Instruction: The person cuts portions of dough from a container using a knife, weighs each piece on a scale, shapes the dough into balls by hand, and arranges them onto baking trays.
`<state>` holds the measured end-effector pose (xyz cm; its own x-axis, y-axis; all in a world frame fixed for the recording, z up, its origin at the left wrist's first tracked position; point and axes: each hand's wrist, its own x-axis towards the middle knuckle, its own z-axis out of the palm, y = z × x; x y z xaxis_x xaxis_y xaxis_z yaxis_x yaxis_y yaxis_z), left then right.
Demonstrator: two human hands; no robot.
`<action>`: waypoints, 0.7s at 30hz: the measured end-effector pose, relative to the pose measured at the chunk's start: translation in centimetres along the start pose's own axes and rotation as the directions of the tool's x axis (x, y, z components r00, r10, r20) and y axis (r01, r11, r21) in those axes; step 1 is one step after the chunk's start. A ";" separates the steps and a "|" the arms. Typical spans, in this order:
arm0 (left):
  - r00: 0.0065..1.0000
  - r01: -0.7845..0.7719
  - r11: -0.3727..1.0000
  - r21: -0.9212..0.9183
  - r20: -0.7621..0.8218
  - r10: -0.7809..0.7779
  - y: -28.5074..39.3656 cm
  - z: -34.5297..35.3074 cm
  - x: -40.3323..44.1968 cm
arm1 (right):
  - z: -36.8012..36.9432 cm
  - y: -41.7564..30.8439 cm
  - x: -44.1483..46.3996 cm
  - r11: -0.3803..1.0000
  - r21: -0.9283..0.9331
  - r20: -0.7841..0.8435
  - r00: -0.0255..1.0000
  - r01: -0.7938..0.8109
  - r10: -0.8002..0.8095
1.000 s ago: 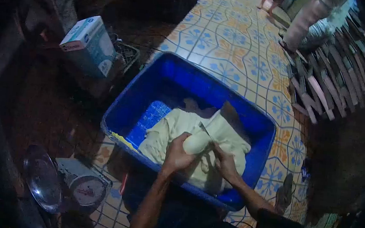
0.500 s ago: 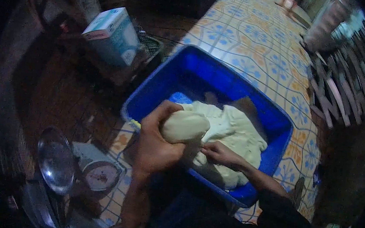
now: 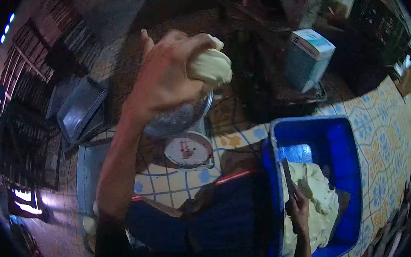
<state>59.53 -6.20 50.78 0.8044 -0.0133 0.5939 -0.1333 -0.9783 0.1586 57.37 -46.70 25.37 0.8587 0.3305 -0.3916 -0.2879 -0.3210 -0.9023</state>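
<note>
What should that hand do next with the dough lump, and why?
Maybe the left hand should lower the lump onto the pan. It grips the lump up high, and in this view the pan shows just below, by the scale. The right hand holds the knife over at the tub, seemingly out of the way.

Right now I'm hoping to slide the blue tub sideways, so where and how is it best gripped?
I'd grip the tub by its rim on the picture's right side, coming from outside with fingers hooked over the edge. That edge looks bare, while the right hand and its knife are over the dough, toward the left.
</note>
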 end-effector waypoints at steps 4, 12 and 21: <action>0.993 0.104 0.977 0.185 -0.070 -0.092 -9.0 1.7 -3.8 | 3.6 1.9 1.2 0.989 0.006 -0.124 0.981 0.151 -0.149; 0.928 0.372 0.928 0.010 -0.040 -0.371 -13.9 4.8 -13.3 | 3.9 3.9 1.2 0.977 -0.053 -0.161 0.964 0.205 -0.211; 0.685 0.474 0.844 -0.250 -0.499 -0.532 -10.0 3.4 -22.2 | 3.8 6.2 1.3 0.984 -0.083 -0.257 0.950 0.159 -0.175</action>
<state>45.02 3.18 33.32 0.3329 0.6143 0.7155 0.1242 -0.7807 0.6125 55.10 -44.93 18.57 0.9755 0.1417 -0.1680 -0.1120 -0.3368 -0.9349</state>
